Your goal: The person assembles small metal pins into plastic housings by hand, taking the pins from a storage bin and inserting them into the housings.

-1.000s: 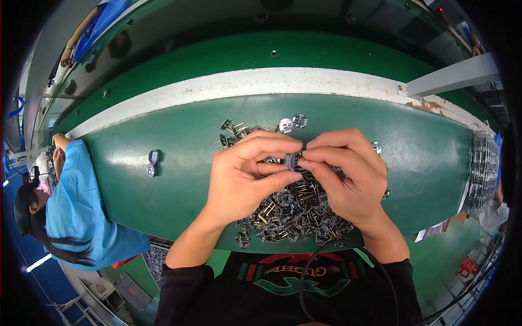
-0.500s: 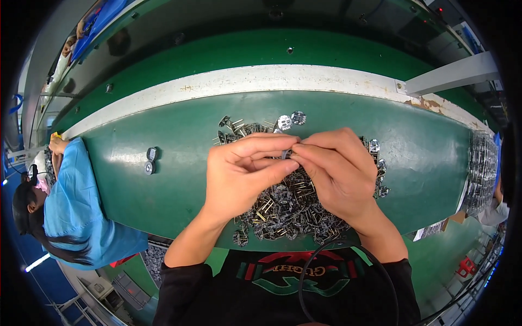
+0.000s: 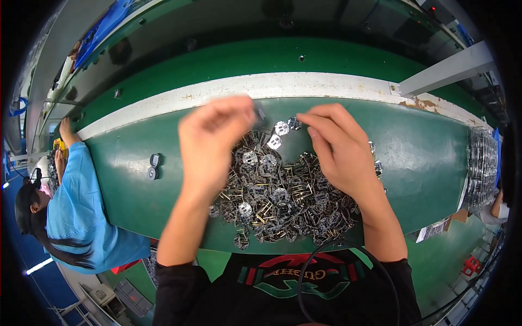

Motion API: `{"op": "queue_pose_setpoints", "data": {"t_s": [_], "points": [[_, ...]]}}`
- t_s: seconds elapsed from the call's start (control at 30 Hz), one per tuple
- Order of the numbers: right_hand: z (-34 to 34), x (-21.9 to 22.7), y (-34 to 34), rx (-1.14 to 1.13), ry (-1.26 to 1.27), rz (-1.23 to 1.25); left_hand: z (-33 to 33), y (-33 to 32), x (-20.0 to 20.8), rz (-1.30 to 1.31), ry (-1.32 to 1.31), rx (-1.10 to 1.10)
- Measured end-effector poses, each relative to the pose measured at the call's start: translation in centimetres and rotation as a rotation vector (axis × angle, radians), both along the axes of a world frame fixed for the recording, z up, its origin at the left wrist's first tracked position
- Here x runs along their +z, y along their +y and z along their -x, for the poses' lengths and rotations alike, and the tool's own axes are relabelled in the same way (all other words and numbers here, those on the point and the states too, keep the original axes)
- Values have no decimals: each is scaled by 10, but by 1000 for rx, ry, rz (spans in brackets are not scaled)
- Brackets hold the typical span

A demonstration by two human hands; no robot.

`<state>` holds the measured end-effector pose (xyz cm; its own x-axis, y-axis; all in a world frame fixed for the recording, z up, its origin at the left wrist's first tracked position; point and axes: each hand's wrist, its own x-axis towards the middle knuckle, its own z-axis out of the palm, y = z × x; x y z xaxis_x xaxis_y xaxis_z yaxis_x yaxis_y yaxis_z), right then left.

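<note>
My left hand [image 3: 212,138] is raised over the left side of the pile, smeared by motion. Its fingers are closed on a small dark part [image 3: 261,112], too blurred to make out in detail. At the far edge of the pile, my right hand [image 3: 341,144] has its thumb and forefinger apart. The forefinger's tip is at a dark round part [image 3: 294,123] and seems to touch it. Two silvery round plates with slots lie beside that part, one a silvery disc [image 3: 281,128]. Below both hands spreads a heap of small dark parts with brass-coloured pins [image 3: 283,198].
Two dark round caps [image 3: 153,173] lie on the green table [image 3: 424,157] at the left. A white rail [image 3: 239,85] borders its far side. Stacked clear trays [image 3: 481,168] stand at the right. A person in blue [image 3: 79,201] works at the left. A black cable [image 3: 389,282] hangs before me.
My hands have parted from where they met over the pile. The left went left and away from me with the dark part; the right moved farther out to the round part.
</note>
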<state>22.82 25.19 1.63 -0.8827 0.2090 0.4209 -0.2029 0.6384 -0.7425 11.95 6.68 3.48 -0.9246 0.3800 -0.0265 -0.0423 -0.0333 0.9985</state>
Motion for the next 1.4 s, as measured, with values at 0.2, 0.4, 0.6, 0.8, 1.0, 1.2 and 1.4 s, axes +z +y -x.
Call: {"op": "queue_pose_setpoints", "data": {"t_s": [0.2, 0.4, 0.6, 0.8, 1.0, 1.2, 1.4], "points": [[9, -9, -7, 110, -25, -395, 174, 18, -24, 479, 422, 163], [-2, -13, -3, 83, -108, -224, 231, 66, -47, 587, 495, 222], [-7, -8, 2, 97, -249, -152, 255, 60, -41, 840, 751, 70], [-4, -9, 7, 106, -169, -112, 227, 2, -45, 757, 711, -204], [-2, -1, 12, 20, -61, 27, 115, 12, -18, 522, 617, -68], [-6, 4, -4, 26, 21, 442, -8, 0, 0, 89, 235, -245], [-13, 12, -22, 19, -35, 494, -43, 1, -3, -76, 94, -284]]}}
